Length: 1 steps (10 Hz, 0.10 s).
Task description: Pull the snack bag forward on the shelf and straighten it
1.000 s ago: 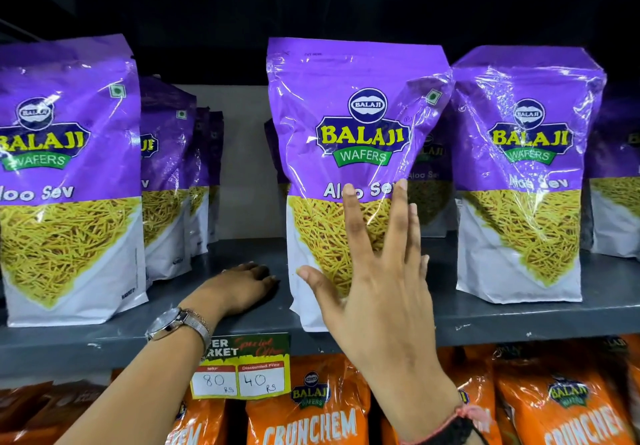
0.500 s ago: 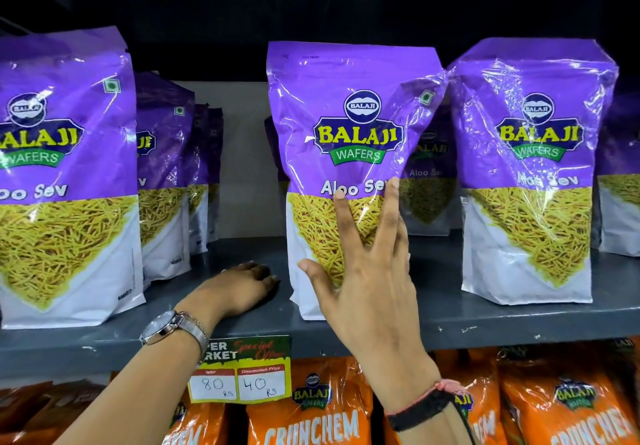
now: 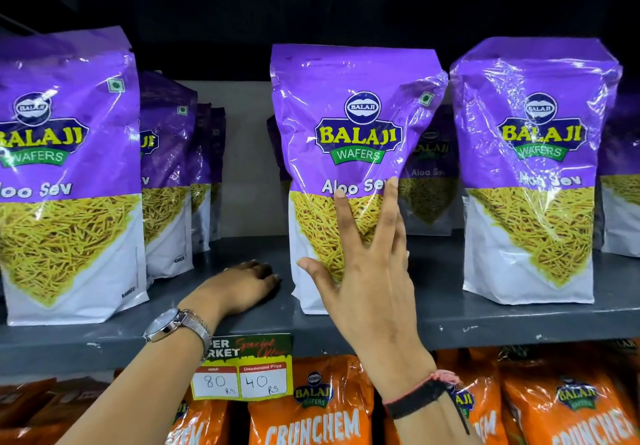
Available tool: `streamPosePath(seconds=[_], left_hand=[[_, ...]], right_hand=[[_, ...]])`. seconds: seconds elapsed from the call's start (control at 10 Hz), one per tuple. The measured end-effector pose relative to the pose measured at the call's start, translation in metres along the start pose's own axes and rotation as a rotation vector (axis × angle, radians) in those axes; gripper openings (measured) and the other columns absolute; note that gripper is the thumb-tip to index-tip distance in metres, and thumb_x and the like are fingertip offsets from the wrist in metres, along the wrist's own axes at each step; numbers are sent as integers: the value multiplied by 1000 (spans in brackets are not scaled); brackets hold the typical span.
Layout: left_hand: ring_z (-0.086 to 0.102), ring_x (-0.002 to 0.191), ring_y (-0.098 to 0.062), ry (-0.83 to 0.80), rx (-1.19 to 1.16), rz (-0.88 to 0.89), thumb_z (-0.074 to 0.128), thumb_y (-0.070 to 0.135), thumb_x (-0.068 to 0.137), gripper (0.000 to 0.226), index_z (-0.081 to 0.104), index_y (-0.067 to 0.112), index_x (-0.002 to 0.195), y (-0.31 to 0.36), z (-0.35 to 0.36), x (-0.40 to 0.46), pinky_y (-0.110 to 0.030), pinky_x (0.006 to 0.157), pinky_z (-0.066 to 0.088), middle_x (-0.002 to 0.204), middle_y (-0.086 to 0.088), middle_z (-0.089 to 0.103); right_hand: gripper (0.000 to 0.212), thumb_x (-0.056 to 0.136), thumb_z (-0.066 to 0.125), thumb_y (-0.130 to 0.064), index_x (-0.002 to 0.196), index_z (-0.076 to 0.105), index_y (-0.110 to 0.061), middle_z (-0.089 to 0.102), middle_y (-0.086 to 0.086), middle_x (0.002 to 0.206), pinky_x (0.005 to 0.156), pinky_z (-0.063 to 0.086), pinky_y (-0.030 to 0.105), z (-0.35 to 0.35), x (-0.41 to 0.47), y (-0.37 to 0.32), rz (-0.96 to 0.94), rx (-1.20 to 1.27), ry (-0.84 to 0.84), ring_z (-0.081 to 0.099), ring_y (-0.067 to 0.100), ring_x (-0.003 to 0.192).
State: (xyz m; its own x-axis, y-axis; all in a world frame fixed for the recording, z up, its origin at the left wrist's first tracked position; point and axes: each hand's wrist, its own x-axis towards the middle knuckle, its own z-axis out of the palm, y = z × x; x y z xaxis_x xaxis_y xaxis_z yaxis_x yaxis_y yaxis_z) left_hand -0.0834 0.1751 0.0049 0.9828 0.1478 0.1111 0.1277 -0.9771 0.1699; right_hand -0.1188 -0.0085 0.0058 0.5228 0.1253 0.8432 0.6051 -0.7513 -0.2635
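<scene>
Since a second ago the snack bag (image 3: 349,153) has slid slightly back from the shelf (image 3: 485,320) edge and stands upright at centre. At 6 o'clock of it, the right hand (image 3: 363,278) has fingers spread, seemingly flat against its front. At 8 o'clock, the left hand (image 3: 242,285) rests on the shelf, fingers together beside the bag's bottom corner.

The one camera sits on the person's head and looks straight ahead at a grey shelf (image 3: 485,320), very close. It looks a little down too, so orange bags (image 3: 311,410) below show.
</scene>
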Motion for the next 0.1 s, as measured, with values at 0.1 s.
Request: streamPosePath(seconds=[0.1], left_hand=[[15,144,-22,60,-24,-12,29,44,95,58,23,17,146,-2,1,2,-34,117,14,157,-8,16]], right_hand=[[79,80,41,-65,146,12,-31,-1,21,155,100,38,61,-18,-5,5,-10,54,95,12,38,140]])
